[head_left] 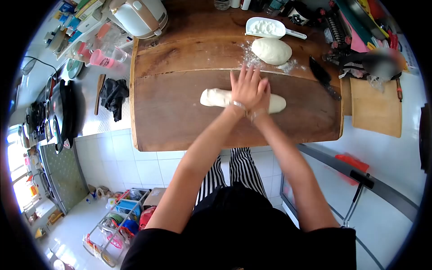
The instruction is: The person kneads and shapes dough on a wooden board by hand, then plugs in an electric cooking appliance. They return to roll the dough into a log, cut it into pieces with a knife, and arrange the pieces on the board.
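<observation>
Left hand (245, 87), fingers spread, overlapped right hand (263, 96), its closure unclear, atop the dough roll's (216, 97) middle; likely soft, stretchy, best supported beneath both ends.

Head-worn camera, looking steeply down, wide view

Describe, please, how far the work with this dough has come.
Already done, it seems: the dough is in two pieces, one shaped long, and flour is scattered on the wooden board. In hand: the long piece, under the left hand and overlapped right hand. Probably left: more shaping, as its surface looks uneven, and perhaps the rounder piece, lying untouched near the scoop.
</observation>
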{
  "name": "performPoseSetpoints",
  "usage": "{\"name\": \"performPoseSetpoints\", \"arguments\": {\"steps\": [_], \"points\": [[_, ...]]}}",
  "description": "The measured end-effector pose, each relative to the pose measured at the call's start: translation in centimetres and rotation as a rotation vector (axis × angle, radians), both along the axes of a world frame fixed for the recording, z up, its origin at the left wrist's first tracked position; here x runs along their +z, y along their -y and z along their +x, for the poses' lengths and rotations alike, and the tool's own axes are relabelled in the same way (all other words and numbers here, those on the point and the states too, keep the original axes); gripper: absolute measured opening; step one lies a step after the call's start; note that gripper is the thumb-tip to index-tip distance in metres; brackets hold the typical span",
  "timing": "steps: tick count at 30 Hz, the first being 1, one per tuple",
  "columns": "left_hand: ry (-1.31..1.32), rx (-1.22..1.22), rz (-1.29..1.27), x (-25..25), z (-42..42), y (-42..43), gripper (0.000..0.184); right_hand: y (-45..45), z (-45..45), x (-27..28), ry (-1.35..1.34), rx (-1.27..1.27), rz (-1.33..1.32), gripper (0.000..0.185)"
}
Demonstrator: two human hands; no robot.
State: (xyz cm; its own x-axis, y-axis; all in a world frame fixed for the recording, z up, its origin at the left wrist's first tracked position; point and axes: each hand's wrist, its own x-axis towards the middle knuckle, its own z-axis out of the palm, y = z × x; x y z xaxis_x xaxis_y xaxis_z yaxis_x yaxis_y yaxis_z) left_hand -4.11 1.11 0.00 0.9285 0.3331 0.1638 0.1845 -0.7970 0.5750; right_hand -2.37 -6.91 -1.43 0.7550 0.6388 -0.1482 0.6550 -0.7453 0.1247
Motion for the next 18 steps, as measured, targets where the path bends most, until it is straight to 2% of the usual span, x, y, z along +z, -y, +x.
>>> {"name": "performPoseSetpoints", "arguments": {"steps": [1, 2, 3, 5, 10, 13, 15, 16, 18], "points": [[-0.081, 0.021, -0.175, 0.3, -2.4, 1.6, 0.059, 2.1, -2.2, 1.4, -0.096, -0.039, 0.151, 0.074], [0.061, -0.047, -0.061, -1.4, -5.7, 2.7, 0.063, 4.7, -4.7, 0.5, -0.092, -0.004, 0.374, 0.075], [0.019, -0.125, -0.012, -0.4, -8.8, 3.3, 0.066, 6.8, -7.1, 0.9, -0.158, -0.024, 0.394, 0.073], [-0.127, -0.136, 0.006, -0.6, -12.2, 4.4, 0.068, 9.7, -9.4, -0.5, -0.061, 0.036, 0.362, 0.060], [-0.060, -0.046, 0.209, -0.5, -5.0, 0.2, 0.061, 5.7, -1.2, 0.8, 0.054, 0.131, 0.515, 0.048], [-0.108, 0.054, 0.245, -1.3, 1.3, -3.5, 0.058, 2.6, 4.7, 0.0, 0.028, 0.031, 0.527, 0.047], [-0.076, 0.313, 0.260, -1.7, 3.6, -5.5, 0.057, 1.9, 7.3, 0.2, -0.111, -0.013, 0.645, 0.048], [-0.077, 0.310, 0.257, -1.6, 3.1, -5.3, 0.057, 2.4, 7.0, 0.4, -0.111, -0.017, 0.641, 0.048], [-0.078, 0.111, 0.344, -0.7, 0.1, -4.0, 0.056, 3.8, 4.4, 0.9, 0.074, 0.088, 0.487, 0.048]]}}
